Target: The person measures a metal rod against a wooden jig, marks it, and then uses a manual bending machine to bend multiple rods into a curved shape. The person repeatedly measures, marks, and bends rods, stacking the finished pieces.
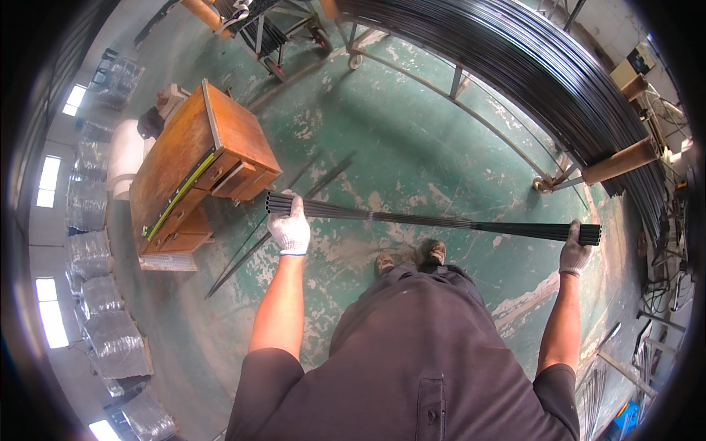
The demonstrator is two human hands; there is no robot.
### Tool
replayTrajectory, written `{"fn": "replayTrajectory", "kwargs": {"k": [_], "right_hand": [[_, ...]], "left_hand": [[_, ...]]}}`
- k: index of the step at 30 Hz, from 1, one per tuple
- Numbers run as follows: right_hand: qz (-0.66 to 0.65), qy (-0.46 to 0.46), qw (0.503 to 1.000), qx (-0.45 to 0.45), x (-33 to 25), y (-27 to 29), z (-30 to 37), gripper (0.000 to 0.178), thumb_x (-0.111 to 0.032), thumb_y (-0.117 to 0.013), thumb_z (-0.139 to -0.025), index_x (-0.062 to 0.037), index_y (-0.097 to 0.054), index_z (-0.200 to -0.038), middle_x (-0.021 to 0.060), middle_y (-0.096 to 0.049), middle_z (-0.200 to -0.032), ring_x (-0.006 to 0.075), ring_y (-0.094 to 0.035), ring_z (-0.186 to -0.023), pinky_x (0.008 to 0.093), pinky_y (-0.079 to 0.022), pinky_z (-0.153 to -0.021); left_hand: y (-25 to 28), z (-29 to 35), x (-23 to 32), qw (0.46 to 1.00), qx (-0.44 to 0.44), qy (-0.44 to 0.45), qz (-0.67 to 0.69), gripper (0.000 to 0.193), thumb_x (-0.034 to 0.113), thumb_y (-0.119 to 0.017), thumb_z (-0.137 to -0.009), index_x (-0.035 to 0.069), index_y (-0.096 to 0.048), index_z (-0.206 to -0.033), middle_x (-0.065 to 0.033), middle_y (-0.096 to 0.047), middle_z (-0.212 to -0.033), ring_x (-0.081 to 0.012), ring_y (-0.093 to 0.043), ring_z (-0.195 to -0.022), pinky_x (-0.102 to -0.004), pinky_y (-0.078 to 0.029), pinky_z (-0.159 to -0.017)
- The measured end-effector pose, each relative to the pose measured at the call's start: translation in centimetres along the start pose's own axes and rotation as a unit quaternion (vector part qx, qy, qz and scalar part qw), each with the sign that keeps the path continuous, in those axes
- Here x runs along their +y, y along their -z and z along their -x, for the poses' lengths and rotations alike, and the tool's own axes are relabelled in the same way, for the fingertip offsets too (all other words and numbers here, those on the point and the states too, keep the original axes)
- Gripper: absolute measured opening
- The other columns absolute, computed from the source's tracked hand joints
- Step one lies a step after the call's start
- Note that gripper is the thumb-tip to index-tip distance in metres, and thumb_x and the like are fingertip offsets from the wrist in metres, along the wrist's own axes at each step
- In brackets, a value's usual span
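Observation:
A bundle of long, thin black tubes [421,219] stretches level across in front of my body, above the floor. Near its left end, where round hollow openings show, my left hand [290,229] in a white knit glove is closed around it. My right hand [575,253], also gloved, grips the bundle close to its right end. Between the two hands the tubes lie tightly together, fanning slightly at both ends. The far-side fingers of both hands are partly hidden.
A wooden desk [239,128] with drawers and a yellow-green strip stands at left. Beyond, a wheeled rack [456,84] carries many long black tubes [515,66]. A second cart [268,44] is at the top. Wrapped bundles [114,342] line the left wall. The green floor [397,140] is worn.

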State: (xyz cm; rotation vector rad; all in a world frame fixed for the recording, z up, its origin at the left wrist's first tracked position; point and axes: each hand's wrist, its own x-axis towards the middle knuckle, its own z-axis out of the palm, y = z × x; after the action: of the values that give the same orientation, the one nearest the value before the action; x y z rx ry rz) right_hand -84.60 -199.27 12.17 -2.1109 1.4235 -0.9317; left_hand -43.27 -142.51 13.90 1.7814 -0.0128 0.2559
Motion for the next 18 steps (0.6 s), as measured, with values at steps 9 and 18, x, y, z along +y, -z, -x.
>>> {"fn": "replayTrajectory", "kwargs": {"k": [9,18], "right_hand": [[0.024,0.013,1.000,-0.002,-0.9,0.2,-0.2,0.037,-0.036,-0.072,-0.103,-0.0019,-0.077,-0.116,0.0200,-0.078,-0.105,0.0353,-0.075,-0.097,0.0441,-0.056,-0.087],[0.027,-0.015,0.999,-0.017,-0.3,-0.2,-0.5,0.036,-0.036,-0.072,-0.104,-0.0021,-0.077,-0.116,0.0175,-0.079,-0.103,0.0318,-0.075,-0.094,0.0420,-0.057,-0.086]], "left_hand": [[0.0,-0.2,-0.3,1.000,-0.001,-0.013,-0.028,0.024,0.004,-0.076,-0.097,-0.005,-0.071,-0.119,-0.0103,-0.076,-0.108,-0.0186,-0.074,-0.095,-0.0332,-0.060,-0.086],[0.1,-0.3,-1.0,0.999,0.004,-0.030,-0.038,0.023,0.005,-0.077,-0.097,-0.004,-0.071,-0.117,-0.0098,-0.076,-0.109,-0.0188,-0.072,-0.097,-0.0336,-0.059,-0.089]]}}
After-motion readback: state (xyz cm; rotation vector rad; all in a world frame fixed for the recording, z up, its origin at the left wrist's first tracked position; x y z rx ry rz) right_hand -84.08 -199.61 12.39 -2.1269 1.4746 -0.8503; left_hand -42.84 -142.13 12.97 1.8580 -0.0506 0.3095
